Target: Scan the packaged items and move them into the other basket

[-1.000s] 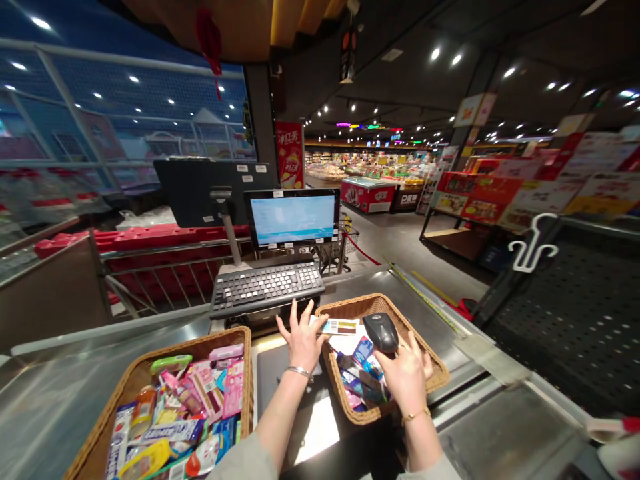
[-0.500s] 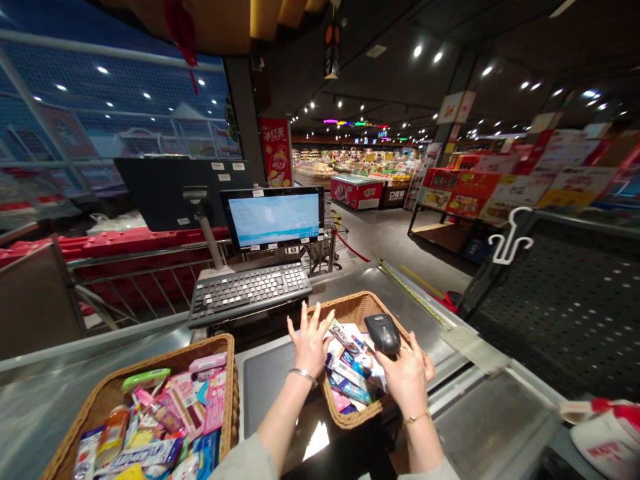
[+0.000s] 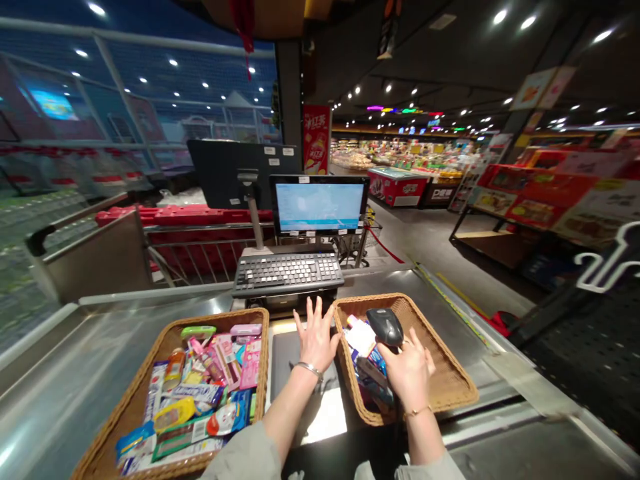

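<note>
My right hand (image 3: 411, 373) is wrapped round a black handheld barcode scanner (image 3: 385, 326), holding it over the right wicker basket (image 3: 445, 387). Small packaged goods (image 3: 367, 360) lie in that basket's left part, partly hidden under the scanner and hand. My left hand (image 3: 317, 339), a silver bracelet at its wrist, has its fingers spread and holds nothing. It hovers beside the right basket's left rim, above a grey counter panel (image 3: 286, 363). To the left, another wicker basket (image 3: 150, 373) is filled with colourful packets, tubes and a small bottle (image 3: 175, 368).
A black keyboard (image 3: 287, 272) and a lit screen (image 3: 320, 207) stand behind the hands. The metal counter (image 3: 40, 393) runs both ways. At the right are a white hook rack (image 3: 600, 270) and a dark perforated panel (image 3: 590, 327).
The view has turned left, so things sit farther right. My left hand has shifted from over the right basket to beside its left rim. The scanner stays in my right hand.
</note>
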`<state>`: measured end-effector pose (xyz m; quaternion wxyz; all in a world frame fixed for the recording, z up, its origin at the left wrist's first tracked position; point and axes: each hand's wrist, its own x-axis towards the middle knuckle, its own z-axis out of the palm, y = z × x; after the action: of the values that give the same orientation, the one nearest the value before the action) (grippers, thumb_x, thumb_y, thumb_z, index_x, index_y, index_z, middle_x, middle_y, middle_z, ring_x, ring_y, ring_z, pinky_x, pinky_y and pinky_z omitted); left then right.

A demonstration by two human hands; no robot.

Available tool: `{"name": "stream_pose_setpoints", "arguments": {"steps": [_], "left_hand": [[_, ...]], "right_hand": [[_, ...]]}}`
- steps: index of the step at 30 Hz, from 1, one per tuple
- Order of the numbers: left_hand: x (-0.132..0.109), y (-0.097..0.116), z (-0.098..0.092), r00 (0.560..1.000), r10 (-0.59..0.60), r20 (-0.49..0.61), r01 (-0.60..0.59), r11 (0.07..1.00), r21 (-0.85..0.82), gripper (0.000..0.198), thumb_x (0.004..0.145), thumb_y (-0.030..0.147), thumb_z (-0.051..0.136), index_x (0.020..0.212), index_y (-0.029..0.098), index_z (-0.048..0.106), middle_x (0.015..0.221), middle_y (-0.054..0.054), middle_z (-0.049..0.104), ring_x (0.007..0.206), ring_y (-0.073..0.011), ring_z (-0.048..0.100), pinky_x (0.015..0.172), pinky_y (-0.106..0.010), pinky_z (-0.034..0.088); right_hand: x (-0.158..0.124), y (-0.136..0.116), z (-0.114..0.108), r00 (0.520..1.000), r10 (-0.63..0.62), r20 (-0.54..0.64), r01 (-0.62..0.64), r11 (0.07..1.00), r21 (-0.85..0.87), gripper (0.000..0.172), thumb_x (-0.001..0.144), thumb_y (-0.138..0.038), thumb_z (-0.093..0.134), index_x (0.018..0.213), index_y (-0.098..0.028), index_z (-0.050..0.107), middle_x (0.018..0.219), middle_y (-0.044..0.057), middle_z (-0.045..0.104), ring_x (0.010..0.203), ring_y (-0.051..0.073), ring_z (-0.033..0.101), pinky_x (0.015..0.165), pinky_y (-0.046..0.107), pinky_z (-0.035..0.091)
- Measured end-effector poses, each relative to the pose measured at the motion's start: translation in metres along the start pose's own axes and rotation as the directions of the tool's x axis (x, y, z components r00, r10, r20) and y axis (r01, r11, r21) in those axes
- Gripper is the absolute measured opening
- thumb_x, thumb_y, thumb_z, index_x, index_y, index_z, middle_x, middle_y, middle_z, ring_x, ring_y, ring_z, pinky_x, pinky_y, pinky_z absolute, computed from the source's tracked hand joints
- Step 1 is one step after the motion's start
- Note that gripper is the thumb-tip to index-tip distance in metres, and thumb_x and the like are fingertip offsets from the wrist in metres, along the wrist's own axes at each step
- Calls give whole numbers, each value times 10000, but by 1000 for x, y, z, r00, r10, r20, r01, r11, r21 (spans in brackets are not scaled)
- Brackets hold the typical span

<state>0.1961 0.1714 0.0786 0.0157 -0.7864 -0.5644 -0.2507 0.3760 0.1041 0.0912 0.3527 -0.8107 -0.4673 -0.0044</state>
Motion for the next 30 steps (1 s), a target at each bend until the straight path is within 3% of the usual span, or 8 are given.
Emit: {"name": "stream_pose_setpoints", "arguments": {"steps": [6, 14, 23, 30], "left_hand": [[-21, -34, -14, 996, -90, -6, 90, 995, 33, 657, 814, 389, 634, 1421, 249, 423, 1592, -132, 225, 1478, -352, 104, 1140, -685, 104], [-50, -95, -30, 968, -247, -51, 251, 964, 86, 615, 841, 372, 596, 1417, 237, 427, 1593, -128, 229, 1480, -335, 109, 1156, -645, 113], [-78, -154, -48, 902, -424, -87, 433, 886, 165, 604, 828, 376, 601, 1393, 210, 468, 1575, -155, 265, 1476, -339, 128, 1165, -626, 83], [-89, -181, -54, 868, -497, 4, 483, 844, 234, 559, 825, 403, 612, 1353, 249, 516, 1586, -123, 253, 1474, -350, 135, 1162, -637, 50]], "right_hand": [[-6, -32, 20, 978, -158, 135, 147, 985, 90, 413, 756, -540, 514, 849, -204, 736, 1143, 127, 693, 1320, 313, 418, 1047, 483, 279], [-27, -78, 54, 933, -290, 213, 260, 953, 156, 441, 752, -524, 530, 908, -172, 744, 1195, 169, 661, 1319, 312, 423, 1091, 496, 242], [-45, -111, 78, 874, -364, 323, 310, 928, 207, 336, 754, -460, 576, 878, -201, 749, 1115, 118, 707, 1331, 311, 424, 1108, 500, 218], [-53, -128, 86, 856, -372, 360, 309, 925, 221, 307, 737, -427, 586, 874, -198, 738, 1167, 121, 688, 1350, 302, 401, 1098, 514, 194]]}}
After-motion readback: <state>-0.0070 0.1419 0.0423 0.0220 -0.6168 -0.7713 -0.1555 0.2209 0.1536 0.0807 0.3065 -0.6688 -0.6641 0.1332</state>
